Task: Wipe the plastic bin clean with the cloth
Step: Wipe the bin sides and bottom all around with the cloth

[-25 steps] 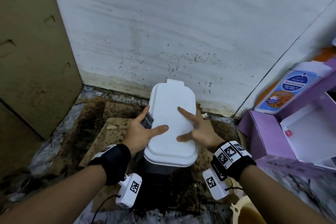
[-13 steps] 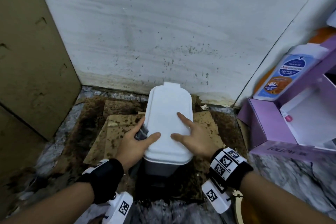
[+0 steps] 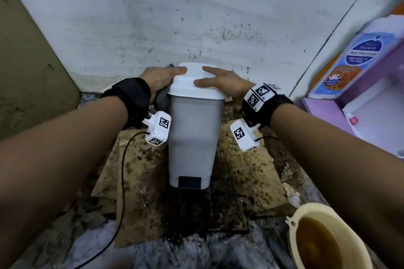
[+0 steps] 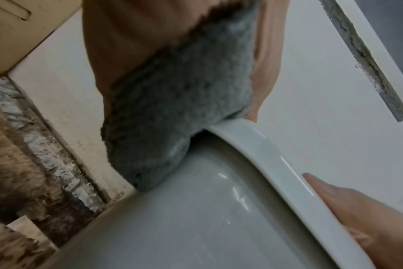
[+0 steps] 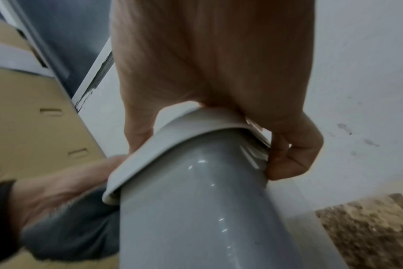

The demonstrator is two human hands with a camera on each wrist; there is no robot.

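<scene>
A grey plastic bin point(image 3: 192, 137) with a white lid point(image 3: 196, 87) stands upright on stained cardboard close to the wall, its black pedal point(image 3: 189, 182) facing me. My left hand point(image 3: 161, 78) is at the lid's left edge and holds a grey cloth point(image 3: 162, 99) against the bin's upper side. In the left wrist view the cloth point(image 4: 173, 109) is bunched under the palm and touches the lid rim point(image 4: 276, 163). My right hand point(image 3: 220, 83) lies on the lid's right side. In the right wrist view its fingers point(image 5: 292, 154) curl round the lid's edge above the bin point(image 5: 196, 209).
A cream basin point(image 3: 306, 218) of brownish water sits at the lower right. A purple box point(image 3: 323, 113) and a white bottle point(image 3: 358, 59) stand to the right. A speckled white wall point(image 3: 196, 6) is just behind the bin, a brown board point(image 3: 26, 61) at the left.
Both hands have slid along the lid toward its far end by the wall. My view has dropped lower and back, so the bin's front and pedal show.
</scene>
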